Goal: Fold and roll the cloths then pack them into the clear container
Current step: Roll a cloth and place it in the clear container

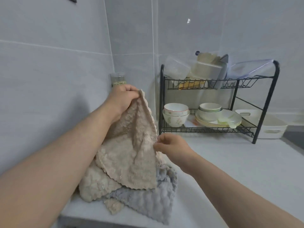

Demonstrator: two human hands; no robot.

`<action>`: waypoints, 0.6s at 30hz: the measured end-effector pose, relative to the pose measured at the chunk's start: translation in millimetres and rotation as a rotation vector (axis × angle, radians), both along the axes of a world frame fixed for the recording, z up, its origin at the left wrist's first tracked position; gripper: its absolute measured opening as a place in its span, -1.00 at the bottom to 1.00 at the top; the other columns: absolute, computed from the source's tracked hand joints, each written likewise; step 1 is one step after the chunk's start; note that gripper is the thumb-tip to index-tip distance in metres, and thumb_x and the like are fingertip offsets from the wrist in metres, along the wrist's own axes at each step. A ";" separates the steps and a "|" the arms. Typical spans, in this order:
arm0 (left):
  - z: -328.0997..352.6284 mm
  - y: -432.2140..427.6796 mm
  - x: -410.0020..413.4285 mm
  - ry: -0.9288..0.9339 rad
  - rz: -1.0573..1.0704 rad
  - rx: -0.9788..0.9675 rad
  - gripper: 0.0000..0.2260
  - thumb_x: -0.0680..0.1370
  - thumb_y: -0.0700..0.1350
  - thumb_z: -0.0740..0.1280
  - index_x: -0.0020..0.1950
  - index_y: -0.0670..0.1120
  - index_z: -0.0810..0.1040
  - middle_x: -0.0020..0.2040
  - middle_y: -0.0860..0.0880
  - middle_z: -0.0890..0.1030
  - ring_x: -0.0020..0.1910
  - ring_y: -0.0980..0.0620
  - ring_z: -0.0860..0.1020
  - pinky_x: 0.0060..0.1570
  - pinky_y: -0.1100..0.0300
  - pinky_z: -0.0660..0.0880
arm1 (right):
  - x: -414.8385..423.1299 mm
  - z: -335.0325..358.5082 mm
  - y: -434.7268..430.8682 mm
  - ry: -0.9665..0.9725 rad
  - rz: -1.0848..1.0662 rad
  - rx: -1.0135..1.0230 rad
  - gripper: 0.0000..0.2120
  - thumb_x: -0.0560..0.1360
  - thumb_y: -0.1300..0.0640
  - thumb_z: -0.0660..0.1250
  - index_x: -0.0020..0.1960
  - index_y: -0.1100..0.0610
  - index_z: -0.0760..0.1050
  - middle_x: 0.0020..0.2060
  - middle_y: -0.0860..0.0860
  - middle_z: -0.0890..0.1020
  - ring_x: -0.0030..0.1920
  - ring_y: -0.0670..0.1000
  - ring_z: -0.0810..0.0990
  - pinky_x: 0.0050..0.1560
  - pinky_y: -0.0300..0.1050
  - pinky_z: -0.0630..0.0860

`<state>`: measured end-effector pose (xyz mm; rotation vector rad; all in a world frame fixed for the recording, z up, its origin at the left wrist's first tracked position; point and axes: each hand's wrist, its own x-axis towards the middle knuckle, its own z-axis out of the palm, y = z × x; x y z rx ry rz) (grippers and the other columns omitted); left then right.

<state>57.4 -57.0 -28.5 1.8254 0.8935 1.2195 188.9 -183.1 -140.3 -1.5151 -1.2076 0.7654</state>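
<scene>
The fingers (131,89) of my left hand (123,98) are curled over the top corner of the beige cloth (131,145), pinching it against the thumb and holding that corner up in front of the wall corner. Lower down, the fingertips (158,143) of my right hand (171,145) are closed in a pinch on the cloth's right edge, about halfway along it. Between the two grips the cloth hangs as a rough triangle, and its scalloped bottom hem drapes onto the pile beneath. That pile sits on the white counter (230,162), near its front left edge: a second beige cloth (95,183) is bunched on the left and a grey cloth (153,199) is spread under and to the right of it (a further beige scrap pokes out at the front, though I cannot tell which cloth it belongs to). Behind my left hand a small glass jar (118,79) stands in the corner. To the right stands a black dish rack (269,96), well apart from the cloths. A clear container (176,69) lies tipped on its top tier among other plastic tubs, and bowls (175,114) and plates (217,118) are stacked on the lower tier. A white bin (271,129) sits just beside the rack.
</scene>
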 end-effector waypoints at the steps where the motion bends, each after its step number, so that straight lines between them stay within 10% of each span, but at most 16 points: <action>1: 8.7 -4.7 -4.0 -0.012 0.010 0.039 -0.84 0.51 -0.26 0.36 -0.23 -0.05 0.59 -0.32 0.00 0.57 -0.36 0.13 0.52 -0.29 0.34 0.47 | -4.9 4.4 -4.5 -0.022 0.026 0.008 -0.88 0.48 0.13 0.41 -0.20 0.13 0.53 -0.34 -0.03 0.53 -0.44 -0.06 0.33 -0.49 -0.24 0.27; 12: 75.3 -42.4 -30.9 0.008 0.137 0.302 -0.86 0.54 -0.17 0.35 -0.23 -0.09 0.60 -0.25 -0.10 0.61 -0.33 0.05 0.51 -0.24 0.24 0.47 | -14.4 17.7 -54.5 -0.031 0.017 0.041 -0.88 0.49 0.23 0.33 -0.19 0.26 0.56 -0.25 0.11 0.66 -0.22 0.05 0.64 -0.02 0.07 0.63; 18: 81.8 -56.2 -20.8 0.003 0.060 0.288 -0.84 0.54 -0.15 0.38 -0.24 -0.02 0.58 -0.30 0.00 0.58 -0.37 0.12 0.52 -0.32 0.28 0.45 | 51.6 61.8 -111.4 -0.110 -0.251 0.124 -0.79 0.51 0.22 0.34 -0.29 0.16 0.60 -0.44 0.02 0.58 -0.43 -0.06 0.50 -0.43 -0.17 0.46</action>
